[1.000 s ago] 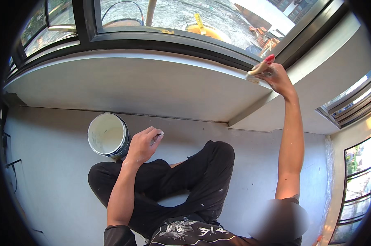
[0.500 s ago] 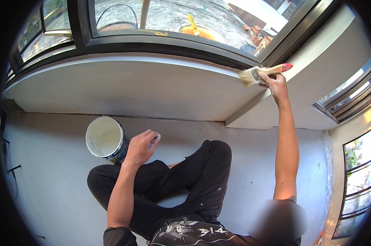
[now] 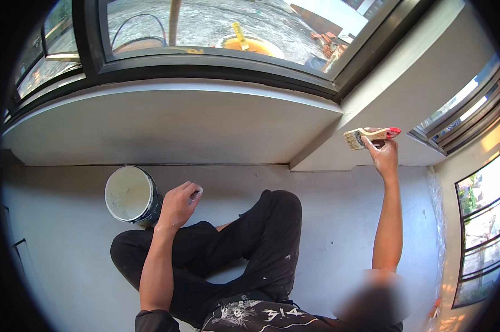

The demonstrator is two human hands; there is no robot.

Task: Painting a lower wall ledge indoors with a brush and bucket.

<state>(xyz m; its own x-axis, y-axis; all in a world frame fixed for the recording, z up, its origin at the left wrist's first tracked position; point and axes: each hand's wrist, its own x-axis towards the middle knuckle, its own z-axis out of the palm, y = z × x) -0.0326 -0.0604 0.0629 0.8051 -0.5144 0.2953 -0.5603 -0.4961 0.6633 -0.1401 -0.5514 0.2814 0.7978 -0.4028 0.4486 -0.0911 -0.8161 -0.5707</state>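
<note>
1. Here's the right hand (image 3: 386, 157), right of centre in the upper half of the frame, and its grip is closed on a flat paintbrush (image 3: 380, 134).
2. And the brush lies nearly level, pale bristles to the left, red-tipped handle to the right, seen against the pale wall (image 3: 366, 146); whether the bristles touch it, I can't tell.
3. Over to the left hand (image 3: 177, 203), left of centre: fingers curled in, whitish smears on the tips, and I can't tell whether that grip holds anything.
4. Just beside it, on its left, sits a round bucket (image 3: 156, 198), dark outside, pale inside, its mouth facing up on the grey floor (image 3: 344, 221).
5. Below, bottom centre, the person sits with legs folded in black trousers (image 3: 272, 238) flecked with white.
6. Up top, a dark window frame (image 3: 205, 72) runs across above a pale ledge (image 3: 205, 86); beyond the glass, top centre, there's a yellow round container (image 3: 269, 48).
</note>
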